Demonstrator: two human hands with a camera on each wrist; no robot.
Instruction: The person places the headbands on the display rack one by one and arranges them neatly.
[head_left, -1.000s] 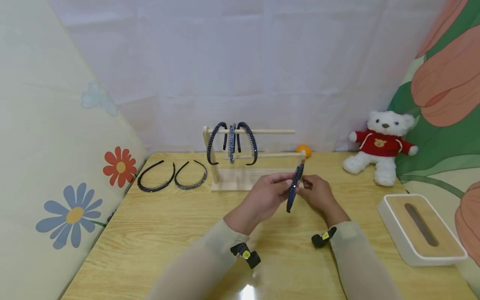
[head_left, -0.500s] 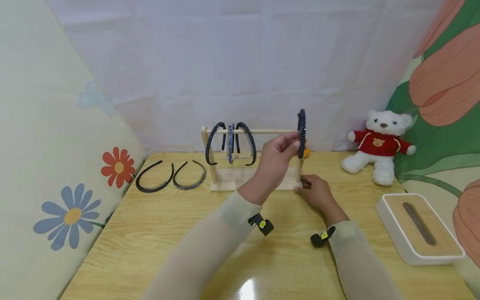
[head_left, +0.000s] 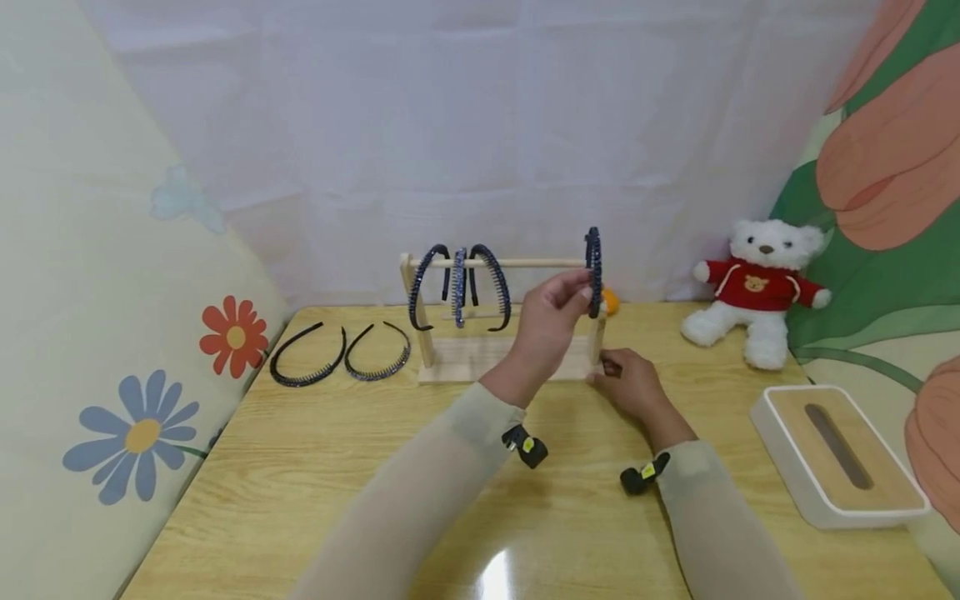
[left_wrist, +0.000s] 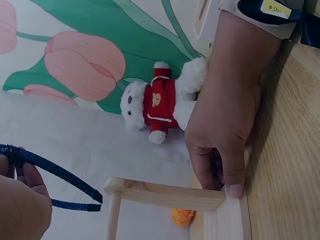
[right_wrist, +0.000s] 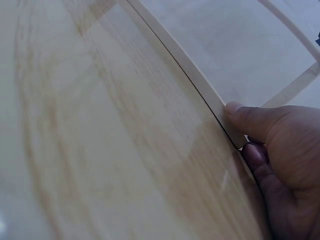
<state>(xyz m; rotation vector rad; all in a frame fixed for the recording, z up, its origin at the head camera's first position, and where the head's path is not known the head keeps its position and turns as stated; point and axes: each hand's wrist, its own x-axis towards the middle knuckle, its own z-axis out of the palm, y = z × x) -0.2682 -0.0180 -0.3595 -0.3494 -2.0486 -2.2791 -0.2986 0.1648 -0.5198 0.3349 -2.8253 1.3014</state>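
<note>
A: Any writing to read?
B: A yellow label [left_wrist: 275, 9] on the right wrist's strap carries dark marks, too blurred to make out. The bear's red sweater [head_left: 759, 287] shows a bear-face emblem.
A: What's different from a second ago?
B: The held headband [head_left: 596, 279] was low, in front of the rack's right post. Now it's upright at the right end of the upper bar. Whether it touches, I can't tell.
A: And the hands?
B: The left hand's grip [head_left: 546, 323] pinches that headband. The right hand's grip [head_left: 632, 383] is still clasping the end of the wooden rack [head_left: 457, 360]. Three hanging headbands [head_left: 460, 287] remain on the bar.
A: Containers?
B: One slotted box [head_left: 787, 460], white with a wood-look lid, on the worktop [head_left: 300, 500]; its inside is too dark to see.
</note>
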